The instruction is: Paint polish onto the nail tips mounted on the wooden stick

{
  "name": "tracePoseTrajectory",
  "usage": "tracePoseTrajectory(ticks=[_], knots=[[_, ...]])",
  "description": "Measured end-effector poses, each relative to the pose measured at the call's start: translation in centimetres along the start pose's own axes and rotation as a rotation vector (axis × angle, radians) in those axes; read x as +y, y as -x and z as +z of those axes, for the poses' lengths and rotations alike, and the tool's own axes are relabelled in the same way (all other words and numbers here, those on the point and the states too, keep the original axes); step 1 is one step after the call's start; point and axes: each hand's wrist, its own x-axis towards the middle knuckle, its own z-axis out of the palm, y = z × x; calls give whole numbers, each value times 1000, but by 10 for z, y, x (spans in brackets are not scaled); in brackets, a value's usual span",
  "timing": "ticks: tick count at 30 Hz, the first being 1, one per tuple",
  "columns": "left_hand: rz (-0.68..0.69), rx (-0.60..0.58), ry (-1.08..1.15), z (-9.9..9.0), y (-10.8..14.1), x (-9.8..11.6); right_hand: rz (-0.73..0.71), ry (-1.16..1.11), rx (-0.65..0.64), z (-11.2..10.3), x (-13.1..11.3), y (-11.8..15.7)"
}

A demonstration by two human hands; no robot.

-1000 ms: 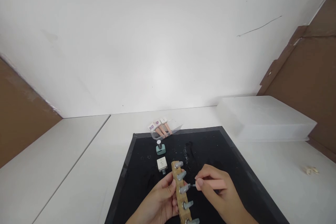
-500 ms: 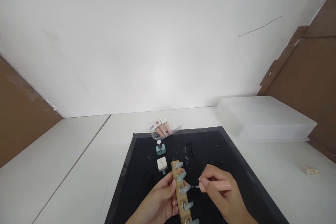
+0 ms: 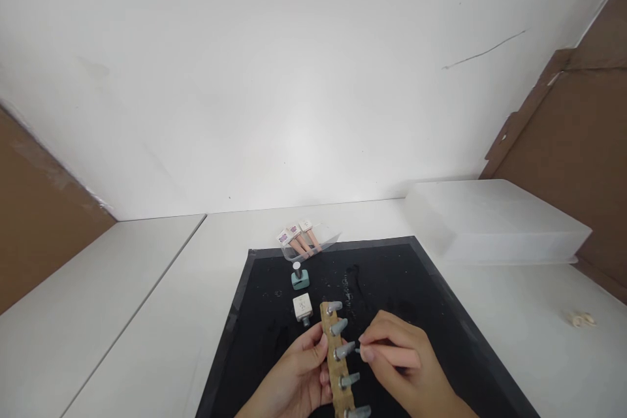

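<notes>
My left hand (image 3: 304,372) is closed around a wooden strip (image 3: 337,369) that carries several grey nail tips (image 3: 345,350) pointing right. Between the fingers of my right hand (image 3: 409,362) is a pink-handled brush (image 3: 399,356), its dark tip close to the end of the middle nail tip; whether they touch I cannot tell. Beyond the strip, on the black mat (image 3: 382,274), are a white square bottle (image 3: 302,306) lying with its neck toward me and a teal bottle (image 3: 300,279) with a dark, white-topped neck.
At the mat's back edge a clear tray (image 3: 326,235) holds several pink-handled pieces (image 3: 313,239) with white bottles. A translucent white box (image 3: 509,222) stands at the back right. Small cream-coloured rings (image 3: 581,319) lie on the white table (image 3: 161,313) at the far right.
My right hand has moved slightly left with the brush, bringing its fingers closer to the middle nail tip. The strip has shifted a little in my left hand.
</notes>
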Motion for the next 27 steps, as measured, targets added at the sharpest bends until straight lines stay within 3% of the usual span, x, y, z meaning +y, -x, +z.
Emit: tracePoseTrajectory(ticks=[6,11,16,27], knots=[[-7,28,6,-6,1,-2,107,71,104,3,1,1],[-14,25,18,-8,3,-1,105,39,152,4,-2,1],[1,43,41,-6,2,-1,108,26,135,3,-6,0],[48,231,222,14,12,11,79,39,104,1,-8,7]])
